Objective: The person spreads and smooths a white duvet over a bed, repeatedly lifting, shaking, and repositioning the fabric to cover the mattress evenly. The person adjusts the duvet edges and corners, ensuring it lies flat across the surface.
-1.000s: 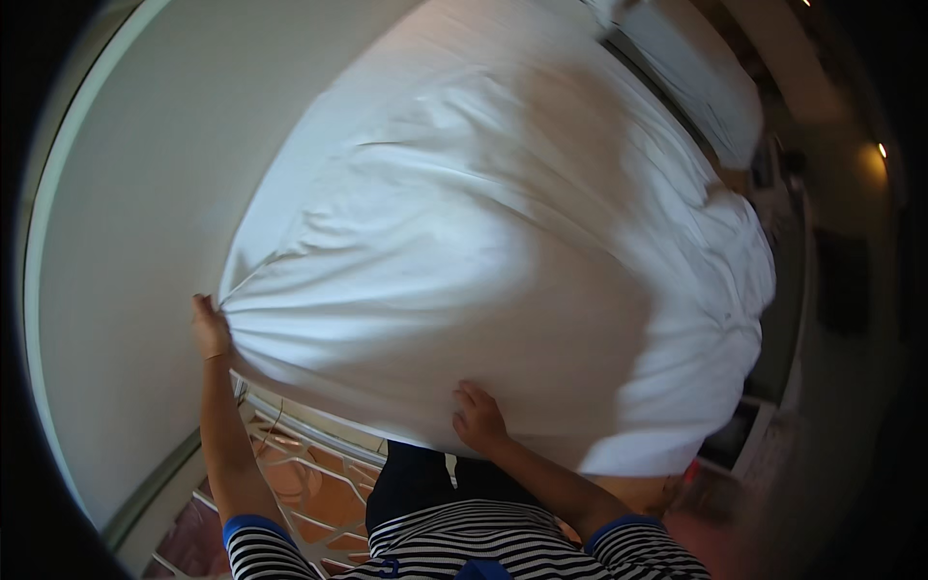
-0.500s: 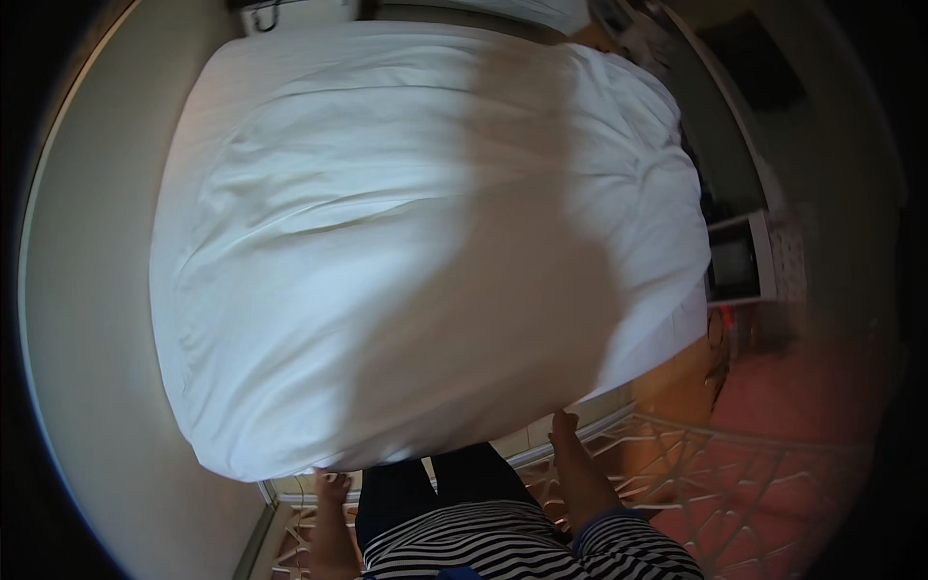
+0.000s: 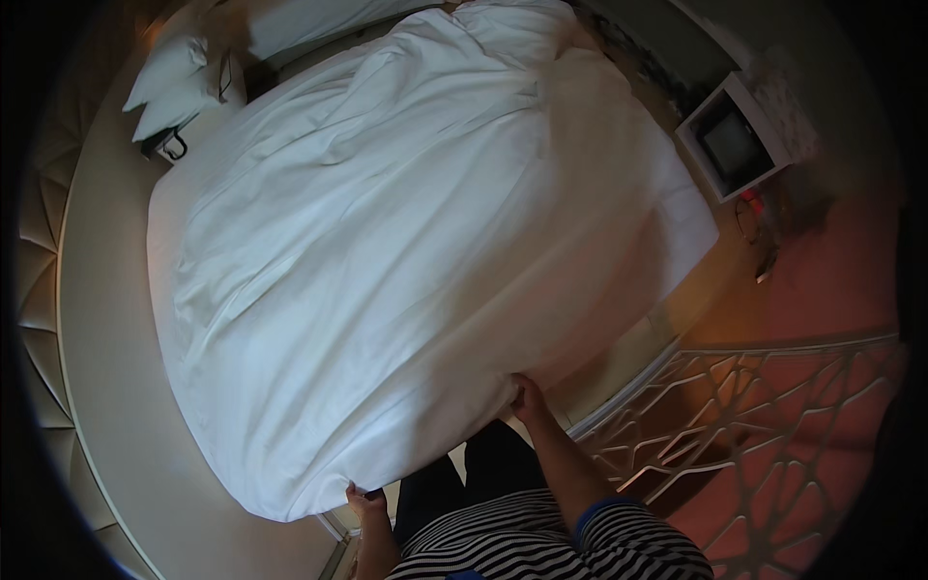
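The left hand (image 3: 366, 503) pinches the near edge of a white sheet (image 3: 387, 280), a bit of cloth bunched at its fingers. To its right and slightly farther out, the right hand (image 3: 527, 397) grips the same edge. The wrinkled sheet spreads out beyond both hands. Pillows (image 3: 179, 102) lie well past the left hand; a lattice screen (image 3: 793, 345) stands right of the right hand.

Left hand (image 3: 365, 502) and right hand (image 3: 527, 398) both grip, the right farther forward.
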### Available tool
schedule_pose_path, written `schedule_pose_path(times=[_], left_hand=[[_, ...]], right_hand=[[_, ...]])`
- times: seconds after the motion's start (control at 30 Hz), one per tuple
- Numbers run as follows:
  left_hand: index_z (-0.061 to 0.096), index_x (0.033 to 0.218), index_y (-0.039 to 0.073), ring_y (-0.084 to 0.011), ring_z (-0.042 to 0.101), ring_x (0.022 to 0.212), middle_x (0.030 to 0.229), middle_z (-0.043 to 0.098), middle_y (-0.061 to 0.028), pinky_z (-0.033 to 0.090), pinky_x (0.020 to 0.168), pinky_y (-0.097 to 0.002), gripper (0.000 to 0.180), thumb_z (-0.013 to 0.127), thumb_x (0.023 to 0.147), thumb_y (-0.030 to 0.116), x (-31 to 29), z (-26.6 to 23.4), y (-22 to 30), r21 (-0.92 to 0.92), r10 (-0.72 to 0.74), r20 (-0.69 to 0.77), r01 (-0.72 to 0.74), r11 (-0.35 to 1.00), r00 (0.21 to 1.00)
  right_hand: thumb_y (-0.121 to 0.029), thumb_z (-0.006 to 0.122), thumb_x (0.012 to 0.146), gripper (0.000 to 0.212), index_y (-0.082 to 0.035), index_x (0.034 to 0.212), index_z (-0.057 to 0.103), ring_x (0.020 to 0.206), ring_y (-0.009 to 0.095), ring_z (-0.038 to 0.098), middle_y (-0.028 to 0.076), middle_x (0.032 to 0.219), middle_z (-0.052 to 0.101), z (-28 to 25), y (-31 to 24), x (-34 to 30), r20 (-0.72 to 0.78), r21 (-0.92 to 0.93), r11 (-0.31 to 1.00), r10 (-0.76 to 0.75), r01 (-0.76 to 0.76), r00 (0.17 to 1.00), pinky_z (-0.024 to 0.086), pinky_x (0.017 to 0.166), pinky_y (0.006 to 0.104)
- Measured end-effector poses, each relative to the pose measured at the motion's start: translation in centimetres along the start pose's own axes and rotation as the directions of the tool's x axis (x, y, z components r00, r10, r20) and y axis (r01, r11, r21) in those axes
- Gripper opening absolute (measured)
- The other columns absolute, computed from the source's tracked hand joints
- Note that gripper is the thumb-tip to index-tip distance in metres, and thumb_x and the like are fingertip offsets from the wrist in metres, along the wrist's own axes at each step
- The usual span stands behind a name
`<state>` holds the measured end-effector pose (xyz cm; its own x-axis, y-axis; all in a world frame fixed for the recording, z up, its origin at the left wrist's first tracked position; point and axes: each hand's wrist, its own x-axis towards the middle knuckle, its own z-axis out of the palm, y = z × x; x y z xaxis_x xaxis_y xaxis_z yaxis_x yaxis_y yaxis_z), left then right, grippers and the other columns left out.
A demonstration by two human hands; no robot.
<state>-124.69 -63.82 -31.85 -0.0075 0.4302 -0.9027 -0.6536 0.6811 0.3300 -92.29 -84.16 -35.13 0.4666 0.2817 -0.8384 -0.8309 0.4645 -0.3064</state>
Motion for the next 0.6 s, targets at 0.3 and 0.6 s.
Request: schedule_pose_path(times=[0.3,0.6], left_hand=[[0.047,0.107,0.01,-0.026,0.046,0.102,0.107,0.051,-0.0068,0.033,0.09,-0.0434,0.039,0.052,0.071,0.027,-3.9,2.8,-0.1,0.235,-0.141,0.251,0.081,0.969,0.958],[0.049,0.1,0.007,-0.0273,0.048,0.097,0.102,0.053,-0.0089,0.034,0.09,-0.0419,0.042,0.05,0.059,0.013,-9.5,6.1,4.2,0.257,-0.012,0.513,-0.14,0.956,0.858]], right_hand=[[-0.019,0.053,0.077,0.038,-0.005,0.111,0.043,0.095,0.023,0.046,0.007,0.102,0.048,3.3,-4.2,-3.7,0.111,0.175,0.977,-0.142,0.121,0.984,0.038,0.081,0.0353],[-0.037,0.048,0.08,0.045,-0.006,0.112,0.041,0.097,0.021,0.044,0.006,0.104,0.046,6.9,-7.2,-4.1,-0.111,-0.04,0.991,-0.131,0.127,0.985,0.039,0.081,0.0366]])
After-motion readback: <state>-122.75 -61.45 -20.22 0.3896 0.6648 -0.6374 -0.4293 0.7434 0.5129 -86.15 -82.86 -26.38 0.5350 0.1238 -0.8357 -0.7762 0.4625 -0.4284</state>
